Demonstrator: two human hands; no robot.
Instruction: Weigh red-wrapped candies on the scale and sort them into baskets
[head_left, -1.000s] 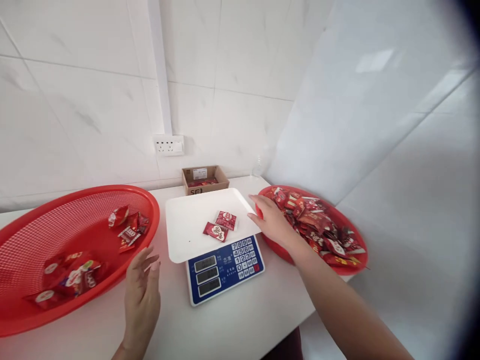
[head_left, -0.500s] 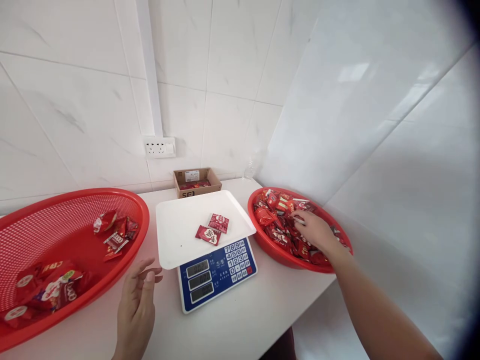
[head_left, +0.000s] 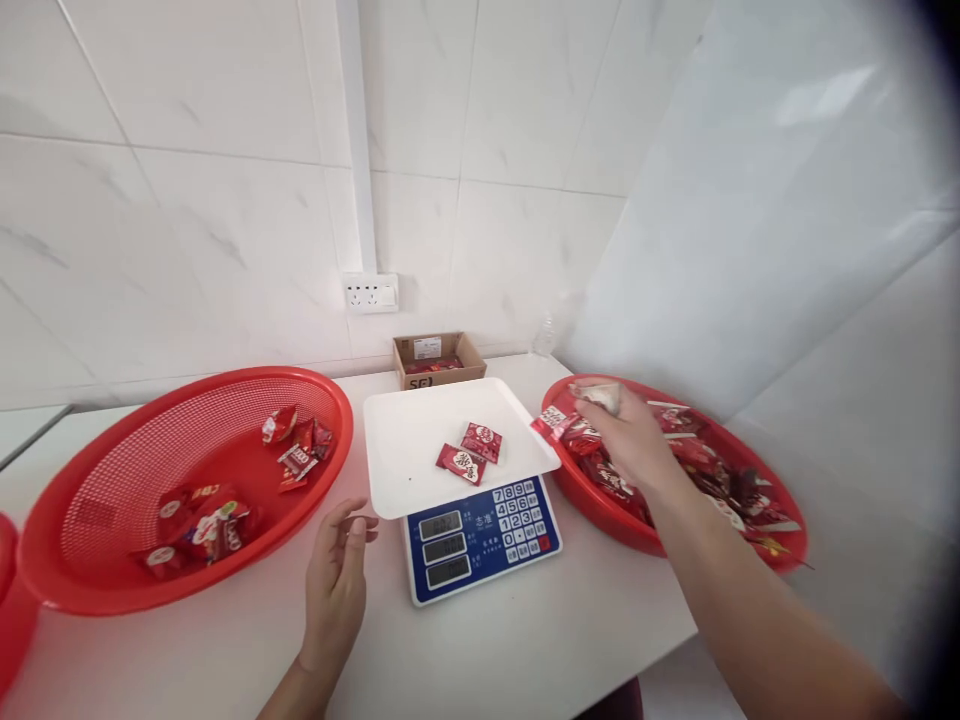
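Note:
My right hand is over the right red basket, closed on small wrapped candy packets. A red and white packet sticks out past the basket's rim beside the fingers, and a pale one shows at the fingertips. My left hand hovers empty at the near left corner of the weighing scale, fingers loosely curled and apart. Two dark red packets with white print lie on the scale's white tray.
On the left stands a perforated red basket with several red packets inside. Behind the scale sits a small cardboard box holding red packets. A clear plastic bottle is near the wall corner. A wall socket is above the table.
My right hand has come up from among the packets and now holds some. The view has swung left, so the scale and baskets sit further right. My left hand stays beside the scale.

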